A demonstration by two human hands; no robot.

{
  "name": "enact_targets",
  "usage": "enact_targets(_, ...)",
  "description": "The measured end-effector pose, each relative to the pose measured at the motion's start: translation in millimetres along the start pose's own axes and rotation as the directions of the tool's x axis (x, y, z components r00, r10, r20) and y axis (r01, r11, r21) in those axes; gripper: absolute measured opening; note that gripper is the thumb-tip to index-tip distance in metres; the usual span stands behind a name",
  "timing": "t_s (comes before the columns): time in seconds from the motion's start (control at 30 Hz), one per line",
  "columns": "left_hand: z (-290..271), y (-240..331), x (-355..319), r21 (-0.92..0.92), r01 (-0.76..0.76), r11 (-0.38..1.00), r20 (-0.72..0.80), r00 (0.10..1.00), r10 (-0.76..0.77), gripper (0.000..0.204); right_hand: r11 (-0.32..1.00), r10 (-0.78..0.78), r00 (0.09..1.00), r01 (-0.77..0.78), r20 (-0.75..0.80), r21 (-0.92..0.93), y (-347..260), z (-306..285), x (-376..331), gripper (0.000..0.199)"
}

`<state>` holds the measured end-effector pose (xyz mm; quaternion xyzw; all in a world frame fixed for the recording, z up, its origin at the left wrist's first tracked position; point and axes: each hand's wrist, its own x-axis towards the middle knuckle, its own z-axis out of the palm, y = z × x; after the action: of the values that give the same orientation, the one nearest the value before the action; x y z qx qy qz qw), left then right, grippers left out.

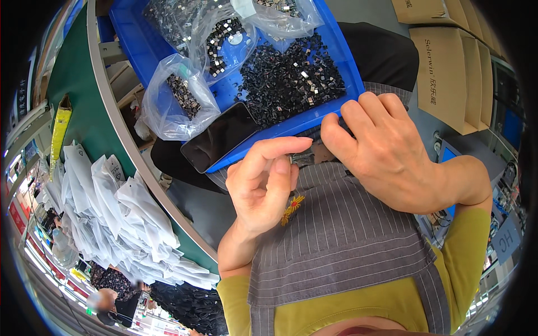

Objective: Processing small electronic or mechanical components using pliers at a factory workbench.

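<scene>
Over the striped apron on my lap, my left hand point(262, 187) is curled, index finger bent forward above the thumb. A tiny pale piece point(290, 160) shows at the thumb tip, too small to name. To its right my right hand point(386, 151) is closed, knuckles up, next to the near rim of a blue plastic bin point(352, 61). What its fingers hold, if anything, is hidden. Inside the bin lies a heap of small black parts point(286, 84), some with shiny silver faces. A black smartphone point(219, 137) rests across the bin's near left corner.
Clear plastic bags point(179, 101) of similar parts lie in the bin. On the left, a green table point(78, 78) with a grey edge bears a pile of white packets point(112, 213) and a yellow strip point(60, 129). Cardboard boxes point(448, 73) stand at right. Another person point(112, 297) is at lower left.
</scene>
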<state>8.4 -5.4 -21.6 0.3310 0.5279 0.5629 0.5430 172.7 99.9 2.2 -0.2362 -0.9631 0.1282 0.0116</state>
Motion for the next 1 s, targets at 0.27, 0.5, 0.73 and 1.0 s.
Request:
enact_targets(0.27, -2.5, -3.4, 3.5, 0.108, -0.093, 0.990, 0.026, 0.996, 0.091, 0.021, 0.996, -0.019, 1.000, 0.020, 0.013, -0.086, -3.0, 1.4, 1.3, 0.020)
enact_targets(0.5, -4.7, -0.7, 2.7, 0.257, -0.123, 0.959, 0.081, 0.991, 0.106, 0.022, 0.991, -0.010, 0.999, 0.015, 0.035, -0.135, -9.1, 2.5, -2.4, 0.021)
enact_targets(0.73, -4.1, -0.3, 2.4, 0.161, -0.100, 0.982, 0.078, 0.993, 0.089, 0.024, 1.000, -0.004, 0.999, 0.003, 0.037, 0.028, -7.7, 5.2, -6.0, 0.020)
enact_targets(1.0, -6.5, 3.3, -1.2, -0.079, 0.000, 0.997, 0.083, 0.997, 0.007, 0.026, 0.890, -0.047, 0.972, -0.065, 0.232, 0.451, 0.6, -4.4, -5.3, 0.014)
